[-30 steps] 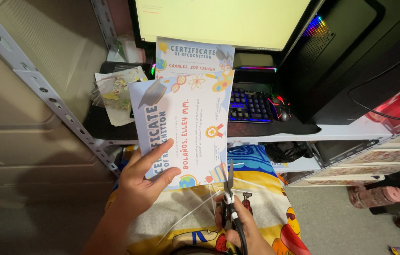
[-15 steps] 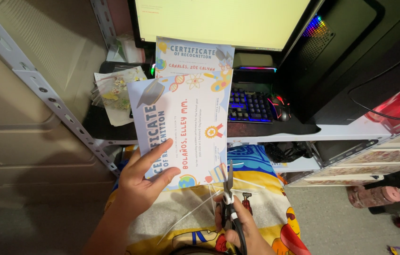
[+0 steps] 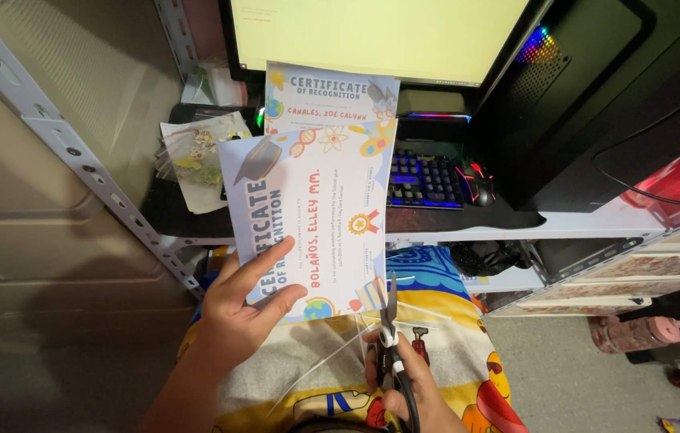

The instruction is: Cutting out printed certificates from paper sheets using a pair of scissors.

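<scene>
My left hand [image 3: 242,309] holds a printed sheet with two colourful certificates [image 3: 320,184] by its lower left corner, thumb on the front. The sheet stands up in front of the monitor and bends in the middle. My right hand [image 3: 406,383] grips black-handled scissors [image 3: 389,321], blades pointing up at the sheet's bottom edge near the right corner. Thin white paper strips [image 3: 332,357] hang from the sheet over my lap.
A lit monitor [image 3: 380,36], a backlit keyboard [image 3: 430,183] and a glowing mouse [image 3: 476,178] sit on a desk. Sticker packets [image 3: 196,156] lie at the left by a metal shelf post [image 3: 75,152]. A dark computer tower [image 3: 597,88] stands right. A patterned cloth [image 3: 452,353] covers my lap.
The scissors' blades sit slightly higher at the sheet's bottom edge; the sheet and both hands have hardly moved.
</scene>
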